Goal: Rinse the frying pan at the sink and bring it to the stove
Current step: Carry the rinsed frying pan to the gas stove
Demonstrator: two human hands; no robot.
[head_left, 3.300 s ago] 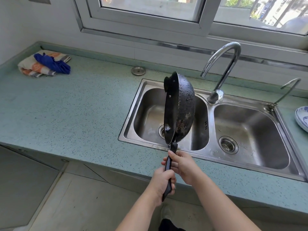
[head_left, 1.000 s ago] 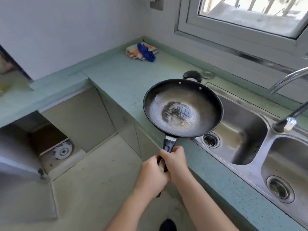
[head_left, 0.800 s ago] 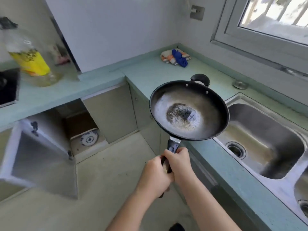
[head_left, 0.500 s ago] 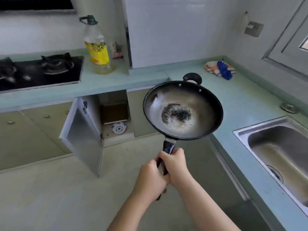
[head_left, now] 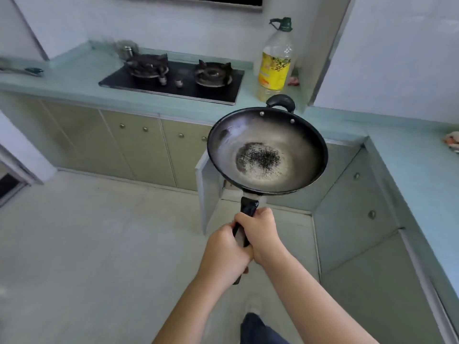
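With both hands [head_left: 244, 240] clamped on the handle, keep the frying pan [head_left: 267, 150] level toward the stove [head_left: 173, 81] ahead-left of them.

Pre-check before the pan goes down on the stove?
1. Grip: left hand and right hand both wrapped on the pan handle: ok.
2. Pan level, nothing spilling: ok.
3. Both burners on the stove bare: ok.
4. Oil bottle stands beside the stove, off it: ok.
5. Open cabinet door below the pan, near the path: not ok.
6. Burners off: cannot tell.
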